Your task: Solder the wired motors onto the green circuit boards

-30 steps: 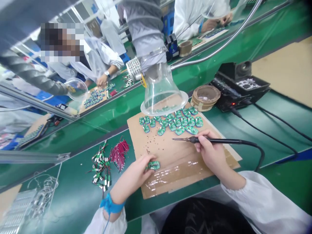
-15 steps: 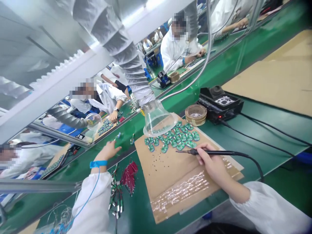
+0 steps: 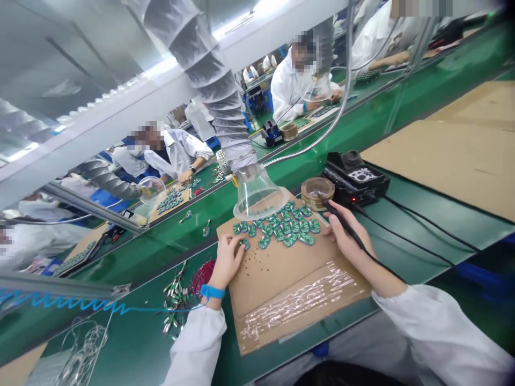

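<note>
My left hand (image 3: pixel 228 260), with a blue wrist strap (image 3: pixel 212 291), has its fingertips closed round a small green circuit board (image 3: pixel 244 244) at the left edge of the group. My right hand (image 3: pixel 349 236) grips a soldering iron (image 3: pixel 346 224), its tip over the round wooden pot (image 3: pixel 317 194). Several green circuit boards (image 3: pixel 290 225) lie on the brown cardboard sheet (image 3: pixel 289 273). Dark specks are scattered below them. Strips of shiny solder-like wire lie along the sheet's near side.
Red wires (image 3: pixel 202 276) and a bundle of green-and-silver parts (image 3: pixel 175 300) lie left of the cardboard. A clear fume hood (image 3: pixel 259 195) hangs over the boards. The black soldering station (image 3: pixel 356 177) stands back right. Two wired boards (image 3: pixel 206 228) rest on the green ledge; co-workers sit beyond.
My left hand has come from the green ledge to the board at the group's left edge. My right hand has brought the soldering iron from above the cardboard to the wooden pot.
</note>
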Available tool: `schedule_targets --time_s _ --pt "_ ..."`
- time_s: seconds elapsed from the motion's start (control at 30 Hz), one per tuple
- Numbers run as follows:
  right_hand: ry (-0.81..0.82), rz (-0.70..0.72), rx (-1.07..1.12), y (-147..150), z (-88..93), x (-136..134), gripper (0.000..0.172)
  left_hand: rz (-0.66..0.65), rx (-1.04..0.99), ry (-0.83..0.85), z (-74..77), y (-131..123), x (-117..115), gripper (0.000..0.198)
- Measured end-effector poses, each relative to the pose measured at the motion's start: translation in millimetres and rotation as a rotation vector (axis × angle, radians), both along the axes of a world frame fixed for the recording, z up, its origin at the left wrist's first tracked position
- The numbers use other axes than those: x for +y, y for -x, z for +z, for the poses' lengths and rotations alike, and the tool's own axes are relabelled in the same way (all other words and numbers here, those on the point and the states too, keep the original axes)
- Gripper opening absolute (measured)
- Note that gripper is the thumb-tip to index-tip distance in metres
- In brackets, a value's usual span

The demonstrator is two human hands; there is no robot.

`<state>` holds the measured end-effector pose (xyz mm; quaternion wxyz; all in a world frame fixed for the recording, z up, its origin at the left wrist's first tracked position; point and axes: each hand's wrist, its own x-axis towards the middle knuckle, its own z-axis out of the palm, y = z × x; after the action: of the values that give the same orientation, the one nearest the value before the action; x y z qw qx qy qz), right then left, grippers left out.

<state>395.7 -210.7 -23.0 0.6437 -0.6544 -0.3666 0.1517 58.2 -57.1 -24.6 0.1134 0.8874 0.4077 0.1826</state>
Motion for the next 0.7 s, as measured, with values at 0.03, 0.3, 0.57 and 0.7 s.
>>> schedule_targets --time_s 0.03,0.3,0.57,0.7 --pt "-0.011 -0.011 -0.002 2.4 -1.6 0.3 0.046 -0.006 -0.006 0.006 1.0 2.0 -10.5 0.029" --pt "-0.012 0.22 -0.076 55.4 -14.9 -11.5 0.046 -0.215 -0.022 0.099 6.3 0.2 -82.5 0.029" --pt "0.029 0.887 -0.523 118.9 -11.9 14.8 0.021 0.524 -0.132 -0.074 5.5 102.1 -37.1 0.027" --pt "-0.042 0.992 -0.683 121.8 -14.2 17.9 0.038 0.662 -0.114 -0.062 -13.9 119.2 -38.7 0.024"
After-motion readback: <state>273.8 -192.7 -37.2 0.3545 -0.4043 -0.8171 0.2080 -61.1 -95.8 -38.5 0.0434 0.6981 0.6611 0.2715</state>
